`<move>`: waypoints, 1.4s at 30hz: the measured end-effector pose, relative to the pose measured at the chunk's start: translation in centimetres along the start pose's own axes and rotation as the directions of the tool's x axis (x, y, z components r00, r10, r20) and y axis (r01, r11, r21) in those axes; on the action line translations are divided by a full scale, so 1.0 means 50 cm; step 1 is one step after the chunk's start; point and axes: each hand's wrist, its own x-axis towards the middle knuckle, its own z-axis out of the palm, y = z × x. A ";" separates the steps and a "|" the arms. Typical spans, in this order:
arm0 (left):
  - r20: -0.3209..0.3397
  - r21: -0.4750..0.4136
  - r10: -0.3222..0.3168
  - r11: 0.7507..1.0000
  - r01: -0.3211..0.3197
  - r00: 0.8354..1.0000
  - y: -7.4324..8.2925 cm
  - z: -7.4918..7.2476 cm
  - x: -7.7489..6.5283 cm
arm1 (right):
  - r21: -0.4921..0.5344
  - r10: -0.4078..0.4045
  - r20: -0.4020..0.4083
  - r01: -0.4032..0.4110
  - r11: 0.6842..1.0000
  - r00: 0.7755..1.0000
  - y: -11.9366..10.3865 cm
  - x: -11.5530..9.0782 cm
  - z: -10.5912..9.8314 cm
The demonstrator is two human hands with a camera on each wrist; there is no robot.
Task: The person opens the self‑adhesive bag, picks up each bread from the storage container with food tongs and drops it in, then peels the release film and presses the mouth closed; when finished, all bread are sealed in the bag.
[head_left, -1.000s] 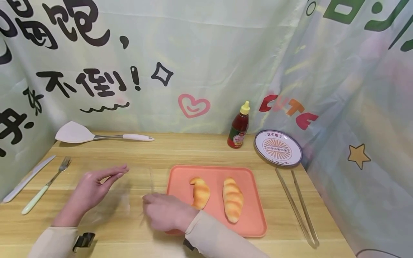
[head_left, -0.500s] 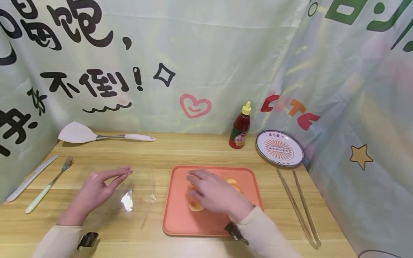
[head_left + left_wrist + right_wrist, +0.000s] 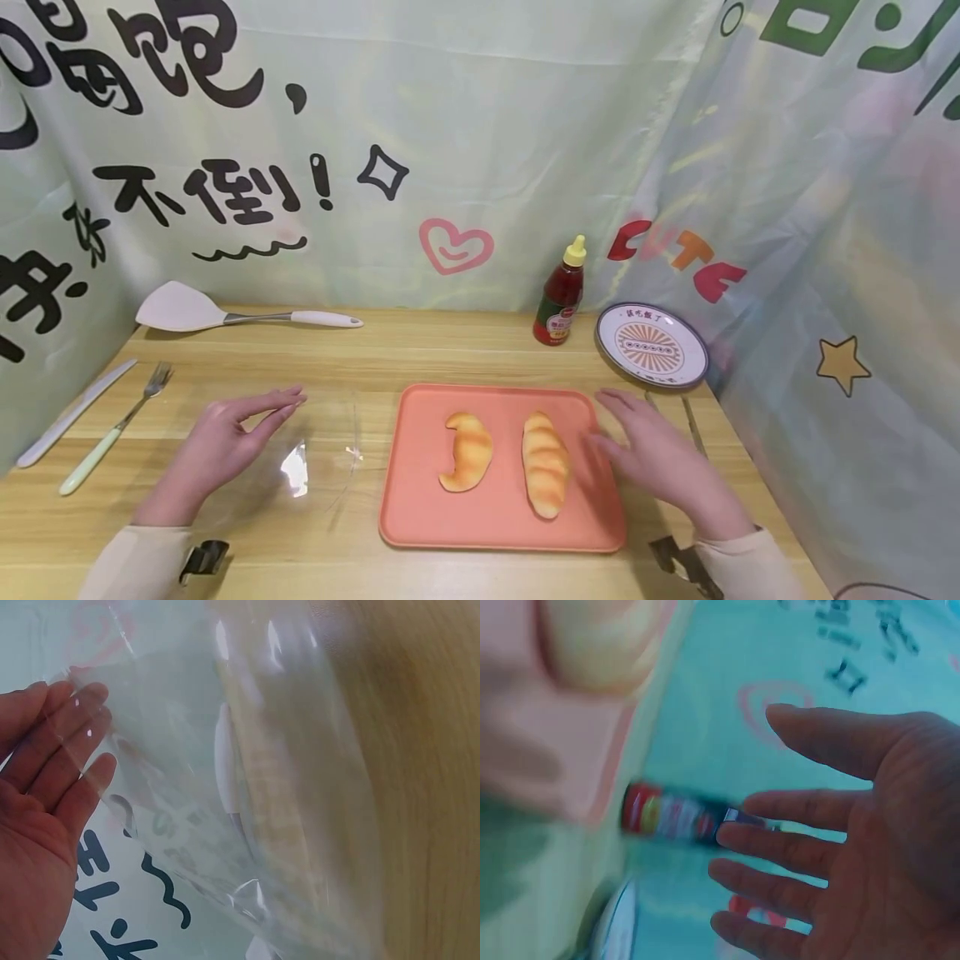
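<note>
At the left end of the counter (image 3: 337,575), a table knife (image 3: 77,412) and a fork (image 3: 96,457) lie side by side; a white spatula (image 3: 186,308) lies behind them. Next, locate your left hand (image 3: 221,443): its grip is together, thumb and fingers pinching a clear plastic film (image 3: 296,469), which spreads toward the pink tray (image 3: 420,527). Whether the film is a bag or a single sheet cannot be told. On the tray, the crescent-shaped roll (image 3: 474,454) lies left, its hollow facing the film; the long roll (image 3: 546,467) lies right, its long axis running roughly away from you. Behind stands a squeeze bottle of red sauce (image 3: 558,307). Your right hand (image 3: 663,457) is at the tray's right edge, grip apart, holding nothing. Governing relation, as judged: both rolls lie left of the right grip, the nearer of the two; metal tongs (image 3: 695,427) run partly hidden behind that hand, below the plate (image 3: 652,344). The head view barely registers the film; the left wrist view shows its breadth, with the spatula's handle visible through it. The right wrist view adds your palm and spread fingers
</note>
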 end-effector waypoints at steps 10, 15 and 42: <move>-0.007 0.010 0.009 1.000 -0.009 1.000 0.005 -0.003 0.001 | -0.105 0.280 0.037 -0.275 0.956 0.959 0.150 -0.085 0.004; -0.007 0.017 0.009 1.000 -0.009 1.000 0.003 -0.002 -0.001 | -0.146 0.380 0.093 -0.365 0.919 0.920 0.188 -0.116 0.012; -0.009 0.029 0.000 1.000 0.001 1.000 0.000 0.006 -0.010 | -0.105 0.481 0.182 -0.470 0.877 0.858 0.223 -0.151 0.016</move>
